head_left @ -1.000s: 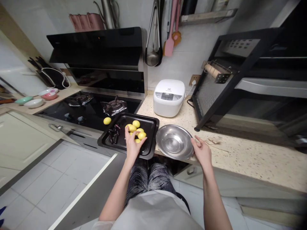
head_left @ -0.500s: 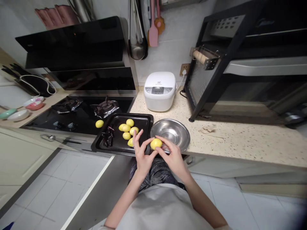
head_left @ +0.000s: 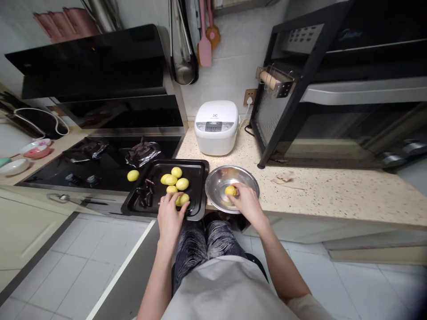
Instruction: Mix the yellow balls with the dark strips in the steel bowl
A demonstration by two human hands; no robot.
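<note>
Our right hand (head_left: 247,202) pinches a partly hidden lemon (head_left: 229,190); our left hand (head_left: 169,216) partly covers another lemon (head_left: 183,199), its grip unclear.

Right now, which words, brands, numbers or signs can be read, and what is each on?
"Midea": on the black appliance at the upper right.
White rice cooker: a logo, with lettering under it too small to read.
The cooker's display: characters too small to read.
Range hood: a faint mark at its left end, unreadable.
</note>
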